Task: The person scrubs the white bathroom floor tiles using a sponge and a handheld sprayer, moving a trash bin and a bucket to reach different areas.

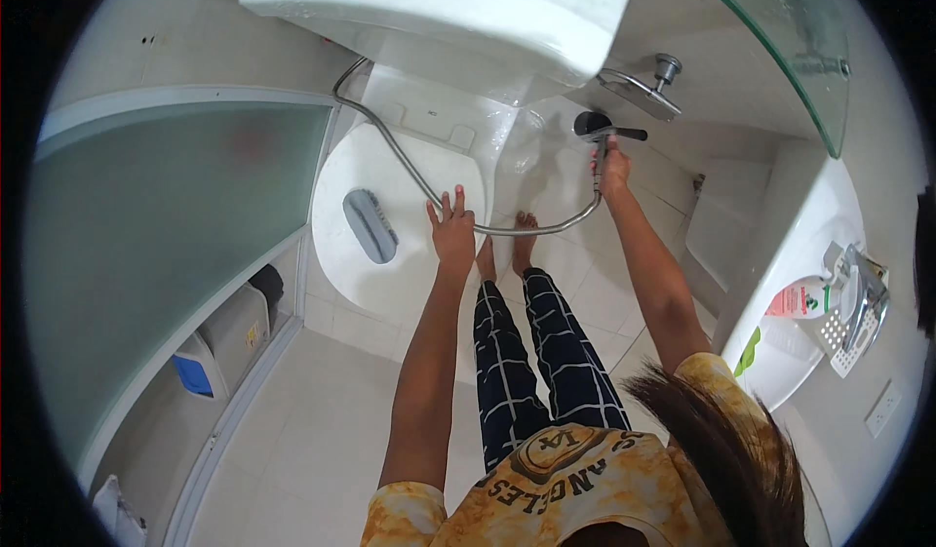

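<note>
My right hand (613,167) is closed around the metal handle of a handheld sprayer (601,156). From its lower end a flexible metal hose (545,231) loops left across the white toilet lid (409,284) and up beside the cistern (453,6). My left hand (452,227) is over the lid's right side with its fingers spread. The hose passes beneath that hand; whether they touch is unclear. A grey scrub brush (371,227) lies on the closed lid, left of my left hand. Wet sheen shows on the toilet's right side (512,134).
A frosted sliding panel (183,181) stands at left, with storage bins (234,335) behind its frame. At right, a washbasin (793,254) holds a bottle (804,298) near the faucet (863,298). A glass shelf (797,72) juts out at upper right, near a chrome wall fitting (643,93).
</note>
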The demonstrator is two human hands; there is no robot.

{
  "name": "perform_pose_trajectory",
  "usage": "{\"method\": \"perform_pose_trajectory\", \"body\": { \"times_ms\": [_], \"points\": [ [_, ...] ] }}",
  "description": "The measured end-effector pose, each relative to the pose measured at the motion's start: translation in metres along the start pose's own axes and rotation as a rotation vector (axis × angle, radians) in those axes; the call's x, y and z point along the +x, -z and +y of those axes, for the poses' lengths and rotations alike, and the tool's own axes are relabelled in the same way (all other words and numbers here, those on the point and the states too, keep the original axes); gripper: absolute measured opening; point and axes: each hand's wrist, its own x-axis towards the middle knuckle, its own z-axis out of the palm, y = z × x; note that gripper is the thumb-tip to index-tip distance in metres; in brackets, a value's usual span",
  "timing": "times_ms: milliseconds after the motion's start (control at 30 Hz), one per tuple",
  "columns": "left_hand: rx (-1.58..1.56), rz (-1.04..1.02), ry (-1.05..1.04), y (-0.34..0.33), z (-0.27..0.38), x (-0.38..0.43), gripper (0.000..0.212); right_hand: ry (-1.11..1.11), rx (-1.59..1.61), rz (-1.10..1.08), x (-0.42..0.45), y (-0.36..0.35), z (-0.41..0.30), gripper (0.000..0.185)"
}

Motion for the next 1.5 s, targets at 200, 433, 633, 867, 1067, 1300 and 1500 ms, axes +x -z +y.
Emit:
{"method": "perform_pose_trajectory", "body": {
  "times_ms": [200, 433, 633, 867, 1067, 1300, 1500],
  "points": [
    [0.080, -0.003, -0.003, 0.009, 0.005, -0.001, 0.018, 0.320, 0.048, 0.156, -0.023, -0.013, -0.025, 0.043],
    [0.064, 0.062, -0.065, 0.037, 0.029, -0.005, 0.020, 0.139, -0.263, 0.135, -0.013, 0.005, -0.008, 0.044],
    [0.033, 0.187, -0.109, 0.049, 0.018, -0.023, 0.009, -0.146, -0.302, 0.015, -0.033, 0.027, 0.024, 0.042],
    [-0.009, 0.199, -0.060, 0.049, 0.010, -0.045, 0.007, -0.116, -0.112, -0.084, -0.079, 0.049, 0.050, 0.044],
    [-0.229, 0.312, -0.277, 0.053, 0.049, -0.044, 0.014, 0.251, 0.020, 0.250, -0.101, 0.112, 0.061, 0.038],
    [-0.102, 0.198, -0.540, 0.044, 0.129, -0.054, 0.020, 0.186, -0.176, 0.472, -0.074, 0.216, 0.041, 0.033],
    [-0.140, 0.202, -0.574, 0.031, 0.128, -0.090, 0.020, 0.348, 0.030, 0.442, -0.085, 0.236, 0.041, 0.034]
  ]
}}
